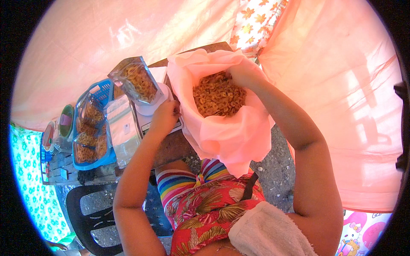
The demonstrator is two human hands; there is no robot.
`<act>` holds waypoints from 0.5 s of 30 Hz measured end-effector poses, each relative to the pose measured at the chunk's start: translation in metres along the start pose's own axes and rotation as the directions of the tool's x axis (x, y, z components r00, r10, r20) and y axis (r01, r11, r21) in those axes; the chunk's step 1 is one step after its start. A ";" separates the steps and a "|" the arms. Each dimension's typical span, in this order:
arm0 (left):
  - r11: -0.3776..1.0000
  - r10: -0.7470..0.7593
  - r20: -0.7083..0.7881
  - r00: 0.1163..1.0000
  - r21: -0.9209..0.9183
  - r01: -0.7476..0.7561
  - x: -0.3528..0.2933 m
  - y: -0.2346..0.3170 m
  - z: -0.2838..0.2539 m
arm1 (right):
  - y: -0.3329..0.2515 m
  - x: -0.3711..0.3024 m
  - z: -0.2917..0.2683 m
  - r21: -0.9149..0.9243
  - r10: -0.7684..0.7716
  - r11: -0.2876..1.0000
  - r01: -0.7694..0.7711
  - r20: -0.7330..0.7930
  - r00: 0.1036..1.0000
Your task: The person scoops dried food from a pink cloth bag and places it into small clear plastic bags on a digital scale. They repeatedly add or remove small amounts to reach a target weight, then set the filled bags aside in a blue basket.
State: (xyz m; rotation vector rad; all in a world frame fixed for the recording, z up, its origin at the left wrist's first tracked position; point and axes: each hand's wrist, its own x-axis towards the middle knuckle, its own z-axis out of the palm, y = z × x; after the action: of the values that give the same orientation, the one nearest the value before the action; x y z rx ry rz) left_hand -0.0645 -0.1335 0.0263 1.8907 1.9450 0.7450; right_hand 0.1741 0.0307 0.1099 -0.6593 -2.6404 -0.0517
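Note:
A pink cloth lines a container whose own walls are hidden. Inside lies a heap of small brown, curled dried pieces. My right hand reaches over the far right rim into the heap; its fingers are mostly hidden. A clear-windowed pouch, partly filled with the same pieces, stands tilted on the round white plate of a weighing scale. Beside the scale and against the cloth's left edge is my left hand, fingers curled in, and what they hold, if anything, does not show.
Left of the scale lies a stack of flat, clear-and-silver pouches. A blue plastic basket holds several filled packs. Farther left stands a green round container. A black chair is at the lower left. Pink sheets hang around the table.

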 end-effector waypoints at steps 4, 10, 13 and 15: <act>0.992 -0.062 -0.032 0.998 -0.114 0.058 -0.003 0.013 -0.033 | -0.001 -0.004 -0.002 0.124 -0.103 0.985 0.117 -0.116 0.988; 0.872 -0.097 0.000 0.995 -0.482 0.085 0.012 0.057 -0.069 | 0.011 -0.002 -0.015 0.099 0.311 0.914 -0.394 0.452 0.836; 0.784 -0.096 0.093 0.991 -0.606 0.133 0.025 0.077 -0.060 | 0.017 -0.002 -0.015 0.063 0.336 0.903 -0.425 0.515 0.789; 0.707 -0.070 0.129 0.989 -0.693 0.140 0.035 0.087 -0.045 | 0.018 -0.005 -0.013 0.209 0.289 0.892 -0.401 0.420 0.861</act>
State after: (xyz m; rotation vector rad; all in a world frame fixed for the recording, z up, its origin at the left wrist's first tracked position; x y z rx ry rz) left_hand -0.0207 -0.1061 0.1170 1.2946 1.3866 1.1359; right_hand 0.1916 0.0425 0.1181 -1.1259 -2.7472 0.6209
